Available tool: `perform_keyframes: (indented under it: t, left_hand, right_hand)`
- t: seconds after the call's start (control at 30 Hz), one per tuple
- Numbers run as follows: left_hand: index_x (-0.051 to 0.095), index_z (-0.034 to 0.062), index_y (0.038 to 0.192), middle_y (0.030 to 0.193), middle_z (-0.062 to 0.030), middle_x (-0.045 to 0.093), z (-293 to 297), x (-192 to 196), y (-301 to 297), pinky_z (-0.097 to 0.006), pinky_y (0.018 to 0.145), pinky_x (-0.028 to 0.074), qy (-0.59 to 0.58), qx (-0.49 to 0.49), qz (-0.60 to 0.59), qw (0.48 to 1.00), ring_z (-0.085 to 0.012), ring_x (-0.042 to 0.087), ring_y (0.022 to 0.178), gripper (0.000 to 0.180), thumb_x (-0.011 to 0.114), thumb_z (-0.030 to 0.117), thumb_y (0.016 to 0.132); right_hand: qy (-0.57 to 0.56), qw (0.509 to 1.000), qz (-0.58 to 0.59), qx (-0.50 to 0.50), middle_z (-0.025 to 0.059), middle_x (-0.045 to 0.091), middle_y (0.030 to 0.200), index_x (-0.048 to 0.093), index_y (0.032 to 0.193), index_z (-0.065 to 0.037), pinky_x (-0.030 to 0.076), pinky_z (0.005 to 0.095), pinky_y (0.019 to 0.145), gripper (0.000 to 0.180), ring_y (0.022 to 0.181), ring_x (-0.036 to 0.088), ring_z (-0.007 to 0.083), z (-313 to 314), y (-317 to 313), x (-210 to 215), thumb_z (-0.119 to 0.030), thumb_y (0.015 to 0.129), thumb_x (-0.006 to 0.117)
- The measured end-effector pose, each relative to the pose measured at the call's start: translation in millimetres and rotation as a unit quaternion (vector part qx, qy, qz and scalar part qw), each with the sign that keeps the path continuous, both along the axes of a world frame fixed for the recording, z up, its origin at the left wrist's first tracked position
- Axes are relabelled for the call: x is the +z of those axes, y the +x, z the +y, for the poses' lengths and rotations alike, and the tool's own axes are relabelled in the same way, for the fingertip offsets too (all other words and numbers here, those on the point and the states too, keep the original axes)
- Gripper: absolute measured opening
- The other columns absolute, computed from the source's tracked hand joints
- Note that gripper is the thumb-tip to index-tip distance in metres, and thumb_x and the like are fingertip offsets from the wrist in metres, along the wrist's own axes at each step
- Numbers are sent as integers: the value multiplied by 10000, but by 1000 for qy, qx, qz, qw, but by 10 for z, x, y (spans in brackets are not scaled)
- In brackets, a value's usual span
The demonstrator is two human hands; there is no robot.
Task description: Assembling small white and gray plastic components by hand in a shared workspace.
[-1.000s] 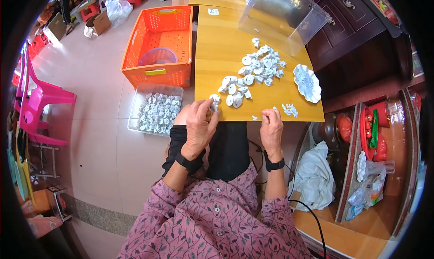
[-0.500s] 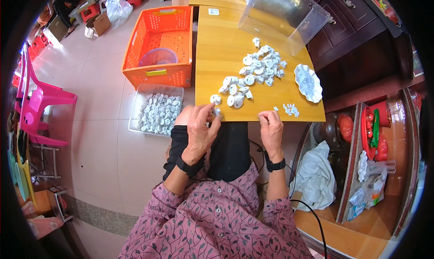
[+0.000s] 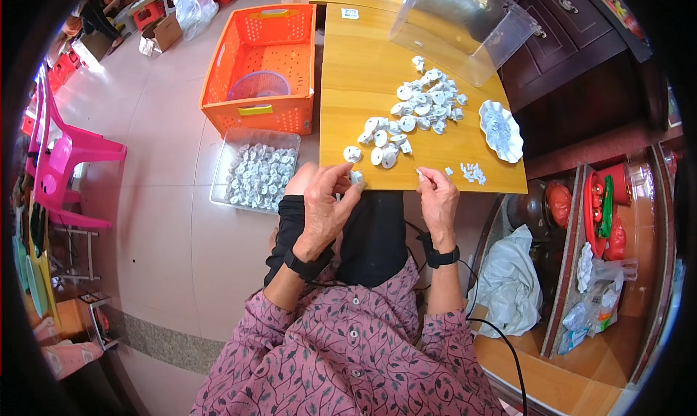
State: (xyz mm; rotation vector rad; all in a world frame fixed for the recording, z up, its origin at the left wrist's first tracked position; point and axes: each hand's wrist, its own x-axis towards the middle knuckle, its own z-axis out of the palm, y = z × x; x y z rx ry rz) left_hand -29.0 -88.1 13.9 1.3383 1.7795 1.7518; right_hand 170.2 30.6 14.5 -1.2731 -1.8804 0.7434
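At the near edge of the yellow wooden table [image 3: 356,60], my left hand [image 3: 325,202] closes its thumb and fingers on a small white plastic part [image 3: 356,177]. A similar round-faced part [image 3: 352,154] lies just beyond those fingers. My right hand [image 3: 438,200] pinches a tiny white piece [image 3: 419,172] between thumb and forefinger, apart from the left hand. More tiny white pieces [image 3: 473,173] are scattered on the table to its right. Farther back is a loose heap of white round-faced plastic parts [image 3: 428,102]. The undersides of the held things are hidden by my fingers.
A clear bin [image 3: 215,187] of white parts stands on the floor at left, before an orange crate [image 3: 218,109] with a purple basket [image 3: 289,89]. On the table are a scalloped white dish [image 3: 515,152] and a clear box [image 3: 465,49]. Shelving [image 3: 570,263] borders the right.
My right hand has turned slightly, and a tiny white piece now shows at its fingertips. The left hand stays at the table edge with its part. The whole view has shifted slightly.
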Motion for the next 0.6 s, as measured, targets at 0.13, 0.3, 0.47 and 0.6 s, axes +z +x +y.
perform_keyframes:
  t: [0.13,0.3,0.47,0.6]
  left_hand:
    - [622,-23,1242,1023,-90,669,-20,-91,3,-261,798,550,-14,-120,-262,957,-155,666,873,359,711,58,904]
    - [557,-9,1356,1230,-147,650,-84,-71,-45,-291,901,546,-3,-248,-524,815,-194,667,999,387,625,97,990]
    - [517,-4,1401,1261,-177,635,-95,-46,-5,-316,914,556,28,-298,-594,746,-218,668,1051,420,596,114,1006]
    - [501,1,1416,1259,-174,633,-112,-47,10,-317,925,556,42,-322,-626,709,-226,666,1076,428,585,108,1010]
  right_hand:
    - [62,997,-37,-2,112,675,882,717,998,9,511,320,649,119,737,652,174,8,14,-48,-19,916,637]
    - [-28,997,71,-4,74,656,874,702,1016,10,510,280,609,110,720,659,144,-207,-103,162,-17,935,632]
    - [-51,992,100,55,56,649,886,693,1044,10,517,254,617,123,719,657,123,-529,-339,503,0,945,621]
    - [-59,985,139,88,50,653,919,682,1071,17,535,245,668,138,756,655,103,-697,-460,542,11,943,629]
